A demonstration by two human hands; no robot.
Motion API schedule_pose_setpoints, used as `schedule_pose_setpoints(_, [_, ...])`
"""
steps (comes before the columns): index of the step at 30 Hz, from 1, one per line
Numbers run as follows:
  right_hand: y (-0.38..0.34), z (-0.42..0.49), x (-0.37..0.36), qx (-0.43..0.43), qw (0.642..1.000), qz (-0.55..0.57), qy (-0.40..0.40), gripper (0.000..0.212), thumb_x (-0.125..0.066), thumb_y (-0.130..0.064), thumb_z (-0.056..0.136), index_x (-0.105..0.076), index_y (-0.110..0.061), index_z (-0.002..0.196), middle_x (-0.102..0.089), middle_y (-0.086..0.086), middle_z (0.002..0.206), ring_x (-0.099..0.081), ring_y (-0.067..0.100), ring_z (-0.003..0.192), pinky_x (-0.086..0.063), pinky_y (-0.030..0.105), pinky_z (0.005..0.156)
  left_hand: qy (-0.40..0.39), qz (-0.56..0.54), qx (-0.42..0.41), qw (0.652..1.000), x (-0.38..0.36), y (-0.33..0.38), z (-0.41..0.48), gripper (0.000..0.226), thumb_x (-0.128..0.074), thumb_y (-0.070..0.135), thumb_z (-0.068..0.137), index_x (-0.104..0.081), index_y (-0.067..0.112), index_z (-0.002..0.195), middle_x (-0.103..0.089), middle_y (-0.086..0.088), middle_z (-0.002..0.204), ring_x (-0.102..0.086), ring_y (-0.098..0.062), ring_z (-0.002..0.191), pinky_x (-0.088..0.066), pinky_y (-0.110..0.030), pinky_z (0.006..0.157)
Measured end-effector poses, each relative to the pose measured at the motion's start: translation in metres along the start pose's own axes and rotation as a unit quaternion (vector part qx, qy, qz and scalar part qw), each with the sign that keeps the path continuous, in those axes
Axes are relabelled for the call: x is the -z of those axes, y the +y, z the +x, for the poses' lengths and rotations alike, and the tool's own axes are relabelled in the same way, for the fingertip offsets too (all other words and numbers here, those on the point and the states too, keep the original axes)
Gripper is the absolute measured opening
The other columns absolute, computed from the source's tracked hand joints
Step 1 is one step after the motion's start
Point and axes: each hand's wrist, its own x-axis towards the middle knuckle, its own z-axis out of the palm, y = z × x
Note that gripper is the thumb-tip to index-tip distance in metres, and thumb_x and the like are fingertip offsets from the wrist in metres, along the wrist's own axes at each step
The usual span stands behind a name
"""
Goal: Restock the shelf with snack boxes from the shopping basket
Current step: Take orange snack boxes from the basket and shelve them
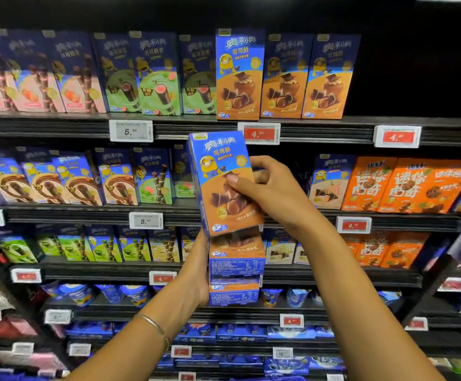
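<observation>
Lifting the top chocolate snack box [221, 171] off the held stack [236, 266] looks like the step in hand. The right hand [268, 188] pinches this box, thumb on its printed front and fingers curled round its right edge. The box tilts slightly, top leaning toward 11 o'clock. The left hand [196, 270] grips the stack from its left side, at 6 o'clock from the top box, and the top box's lower end touches the stack.

To do it well, I judge the left hand should hold the stack level while the right draws the box straight up, so that the boxes beneath do not slide. The front should go face-out and upright, flush with its neighbours.

The matching row of chocolate boxes [284, 75] stands on the top shelf [59, 125] at 12 to 1 o'clock, above a red price tag [259, 133]. A dark gap [402, 78] at 2 o'clock, just right of that row, looks like the free slot.

The top shelf also holds pink boxes [39, 75] at 10 o'clock and green boxes [155, 75] at 11 o'clock. The second shelf holds orange boxes [405, 185] at 3 o'clock. Lower shelves carry tubs, too blurred to name. I cannot pick out the shopping basket.
</observation>
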Motion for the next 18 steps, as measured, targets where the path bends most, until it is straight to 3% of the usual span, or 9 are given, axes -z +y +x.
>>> schedule_pose_setpoints(5, [-0.027, 0.015, 0.021, 0.049, 0.993, 0.068, 0.084, 0.04, -0.08, -0.023, 0.087, -0.06, -0.012, 0.121, -0.079, 0.003, 0.1, -0.076, 0.011, 0.084, -0.056, 0.021, 0.062, -0.019, -0.008, -0.008, 1.0, 0.0, 0.007, 0.002, 0.081, -0.062, 0.087, 0.071, -0.086, 0.014, 0.098, -0.08, -0.019, 0.106, -0.079, -0.04, 0.084, -0.063, -0.052, 0.067])
schedule_pose_setpoints(10, [-0.058, 0.04, 0.046, 0.111, 0.976, 0.078, 0.167, 0.045, -0.081, -0.021, 0.086, -0.059, -0.01, 0.124, -0.075, 0.007, 0.113, -0.074, 0.02, 0.103, -0.06, 0.043, 0.09, -0.031, 0.006, -0.01, 0.999, 0.006, 0.015, 0.0, 0.09, -0.065, 0.089, 0.065, -0.084, 0.013, 0.108, -0.079, -0.02, 0.11, -0.079, -0.041, 0.088, -0.063, -0.052, 0.072])
schedule_pose_setpoints(14, [-0.077, 0.059, 0.061, 0.163, 0.951, 0.053, 0.257, 0.044, -0.08, -0.018, 0.086, -0.056, -0.009, 0.121, -0.071, 0.007, 0.117, -0.07, 0.016, 0.107, -0.058, 0.041, 0.093, -0.027, 0.008, -0.018, 0.999, 0.01, 0.021, 0.001, 0.087, -0.066, 0.089, 0.064, -0.086, 0.014, 0.104, -0.08, -0.019, 0.107, -0.079, -0.041, 0.086, -0.063, -0.052, 0.07])
schedule_pose_setpoints(18, [-0.08, 0.076, 0.07, 0.151, 0.942, 0.028, 0.298, 0.046, -0.078, -0.019, 0.087, -0.054, -0.007, 0.124, -0.068, 0.007, 0.12, -0.068, 0.019, 0.11, -0.056, 0.044, 0.095, -0.026, 0.016, -0.019, 0.999, 0.01, 0.027, 0.0, 0.086, -0.064, 0.089, 0.068, -0.085, 0.016, 0.108, -0.078, -0.02, 0.114, -0.079, -0.042, 0.093, -0.063, -0.053, 0.072])
